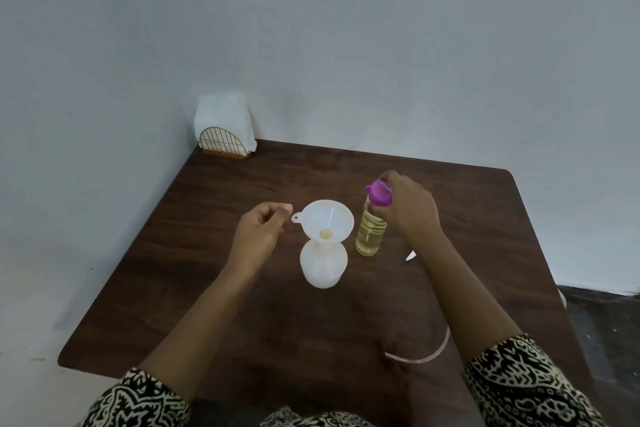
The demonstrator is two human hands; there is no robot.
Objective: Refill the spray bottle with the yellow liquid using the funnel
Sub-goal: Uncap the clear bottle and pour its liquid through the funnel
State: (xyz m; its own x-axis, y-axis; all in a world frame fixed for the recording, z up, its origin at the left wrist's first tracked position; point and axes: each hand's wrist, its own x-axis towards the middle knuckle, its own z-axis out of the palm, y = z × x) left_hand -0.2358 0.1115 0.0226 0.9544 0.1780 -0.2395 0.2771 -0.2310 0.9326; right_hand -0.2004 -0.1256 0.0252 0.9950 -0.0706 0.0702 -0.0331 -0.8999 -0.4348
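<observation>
**Head view: funnel seated, yellow-liquid bottle about to be uncapped**

The brown table (207, 288) carries everything. Near its centre stands the white spray bottle (323, 267), upright, its spray head off, looking translucent and largely empty. Just beside it at 2 o'clock stands the clear bottle of yellow liquid (370, 236), upright and mostly full. The white funnel (329, 218) sits in the spray bottle's neck, tilted slightly.

The right hand (412, 208) wraps its fingers round the purple cap (379, 196). The left hand (259, 232) hangs at the funnel's 9 o'clock, fingers loosely curled by its small tab (295, 217); whether they touch it I cannot tell.

As I judge it, this is the uncapping step. Next comes twisting the cap off, then tipping slowly over the funnel's centre while the left hand steadies the light bottle.
</observation>
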